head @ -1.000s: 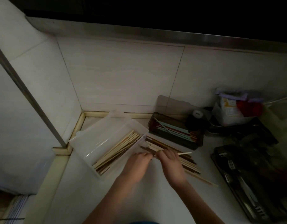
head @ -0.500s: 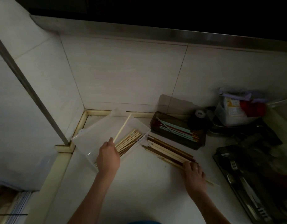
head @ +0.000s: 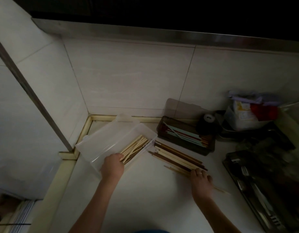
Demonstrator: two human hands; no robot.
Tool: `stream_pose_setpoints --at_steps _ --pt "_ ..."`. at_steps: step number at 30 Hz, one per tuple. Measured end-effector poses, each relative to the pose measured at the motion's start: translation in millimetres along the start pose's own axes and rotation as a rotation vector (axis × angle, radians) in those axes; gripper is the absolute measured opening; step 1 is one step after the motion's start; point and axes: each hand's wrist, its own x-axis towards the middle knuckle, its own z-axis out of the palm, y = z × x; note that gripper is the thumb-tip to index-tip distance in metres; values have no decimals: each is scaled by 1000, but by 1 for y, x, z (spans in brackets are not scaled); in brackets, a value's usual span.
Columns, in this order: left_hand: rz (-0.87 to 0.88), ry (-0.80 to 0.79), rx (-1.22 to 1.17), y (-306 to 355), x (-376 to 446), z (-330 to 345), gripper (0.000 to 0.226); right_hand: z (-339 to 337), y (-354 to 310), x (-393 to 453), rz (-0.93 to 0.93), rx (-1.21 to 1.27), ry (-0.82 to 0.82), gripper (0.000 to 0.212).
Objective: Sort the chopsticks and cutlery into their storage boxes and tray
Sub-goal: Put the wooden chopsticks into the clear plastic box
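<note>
Chopsticks (head: 134,148), pale wood, lay bundled in the right half of a clear box (head: 101,142) set aslant in the counter's left corner, just beside the cream edging strip (head: 68,154). Left of the box, only tiled wall (head: 49,91). Left hand (head: 112,166) rested at the box's near end, fingertips touching the near ends of the sticks inside; whether fingers curled round any stick, could not be told. Right of the box, touching its right wall, lay a loose pile (head: 177,157) of pale and dark brown chopsticks on the white counter (head: 145,190), fanned away from the box toward the lower right. Right hand (head: 201,179) pressed down on the pile's near end, fingers spread fairly flat over the sticks, a ring showing on one finger; one pale stick poked out beyond it. Behind the pile, further right of the box, sat a dark box (head: 185,136) holding teal and reddish chopsticks, its lid (head: 180,108) leaned against the wall. Beside that, a black roll (head: 207,125). Further right still, a white packet (head: 244,115) among dim clutter. Farthest from the clear box, at the right edge, lay a dark tray (head: 233,167) with forks (head: 244,172) and other cutlery, too dim to make out.
</note>
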Motion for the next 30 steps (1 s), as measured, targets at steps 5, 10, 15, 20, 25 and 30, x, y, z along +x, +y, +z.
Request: stream_pose_setpoints --at_steps 5,10,15,20,25,30 --pt "166 203 79 9 -12 0 41 -4 -3 -7 -78 -171 -84 68" --pt "529 245 80 40 -28 14 40 -10 -7 -8 -131 -146 -45 55" --pt "739 -45 54 63 -55 44 44 -17 -9 -9 -135 92 -106 43" --pt "871 -368 286 67 -70 77 53 -17 -2 -7 -69 154 -129 46" --pt "859 -410 410 70 -77 89 48 -13 -11 -14 -210 60 -127 45" --pt "770 -391 480 68 -76 89 39 -13 -21 -22 -420 168 68 32"
